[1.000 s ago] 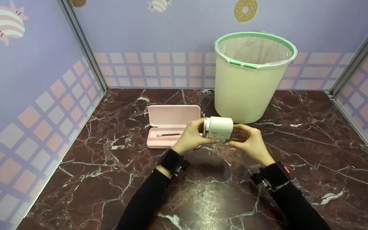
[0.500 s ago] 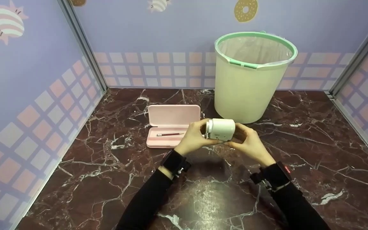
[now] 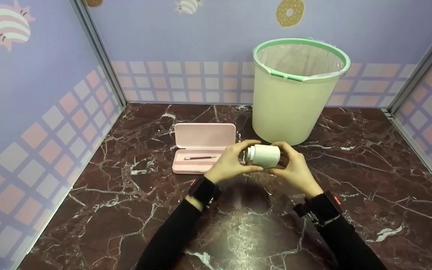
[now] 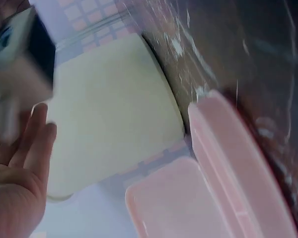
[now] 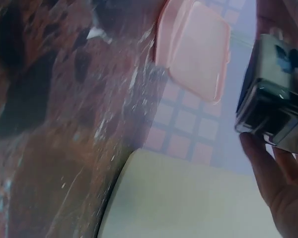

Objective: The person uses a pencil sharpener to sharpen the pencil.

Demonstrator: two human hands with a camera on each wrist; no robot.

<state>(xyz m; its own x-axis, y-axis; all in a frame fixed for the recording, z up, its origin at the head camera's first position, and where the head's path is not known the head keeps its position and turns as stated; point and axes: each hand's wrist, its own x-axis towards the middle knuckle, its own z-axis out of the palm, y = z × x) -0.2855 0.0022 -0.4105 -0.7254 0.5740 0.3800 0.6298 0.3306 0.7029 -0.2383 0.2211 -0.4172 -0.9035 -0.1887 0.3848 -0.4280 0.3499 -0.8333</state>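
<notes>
Both hands hold a small white pencil sharpener [image 3: 266,156] in the air above the table, lying on its side with its narrower end to the left. My left hand [image 3: 231,161] has thumb and fingers around that left end. From the right, my right hand [image 3: 294,167] grips the body between thumb and fingers. In the right wrist view the sharpener [image 5: 273,101] shows a dark see-through part and a blue picture. The left wrist view has it blurred. Behind the left hand, an open pink pencil case [image 3: 205,135] holds a dark red pencil [image 3: 200,158].
A tall pale bin [image 3: 293,108] with a green rim and a clear liner stands behind the hands, to the right. The dark red marbled table [image 3: 111,221] meets patterned walls [image 3: 186,48] at the back and both sides.
The sharpener has shifted slightly right and lower in both hands. It has turned, so its printed face no longer shows in the head view. More of the pencil's tip is visible.
</notes>
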